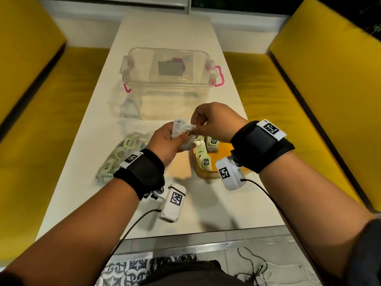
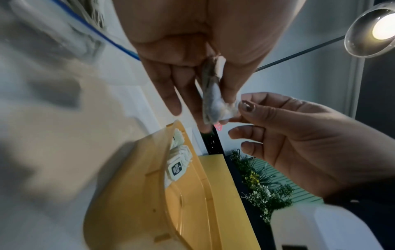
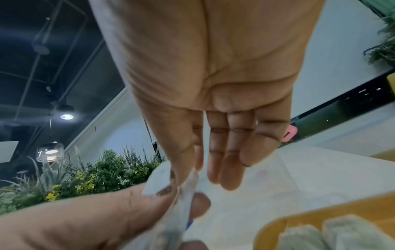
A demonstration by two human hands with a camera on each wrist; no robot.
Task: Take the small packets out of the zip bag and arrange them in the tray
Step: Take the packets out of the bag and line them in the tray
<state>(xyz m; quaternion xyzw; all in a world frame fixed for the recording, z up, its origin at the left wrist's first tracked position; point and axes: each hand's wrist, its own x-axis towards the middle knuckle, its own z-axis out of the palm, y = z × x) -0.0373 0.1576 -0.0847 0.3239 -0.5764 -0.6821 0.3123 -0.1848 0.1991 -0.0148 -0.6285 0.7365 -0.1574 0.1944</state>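
A small white packet (image 1: 180,125) is held up above the table between both hands. My left hand (image 1: 184,134) grips its body between thumb and fingers. My right hand (image 1: 199,125) pinches its upper corner with thumb and forefinger, the other fingers straight. In the left wrist view the packet (image 2: 211,98) hangs edge-on from the left hand, with the right hand (image 2: 237,115) on its corner. The zip bag (image 1: 117,155), full of green-labelled packets, lies on the table at the left. The yellow tray (image 1: 208,174) under my right wrist holds several packets (image 1: 203,159).
A clear plastic box (image 1: 169,79) with pink latches stands on the white table (image 1: 206,207) beyond the hands. Yellow benches (image 1: 309,100) run along both sides. Wrist camera cables trail over the near table edge.
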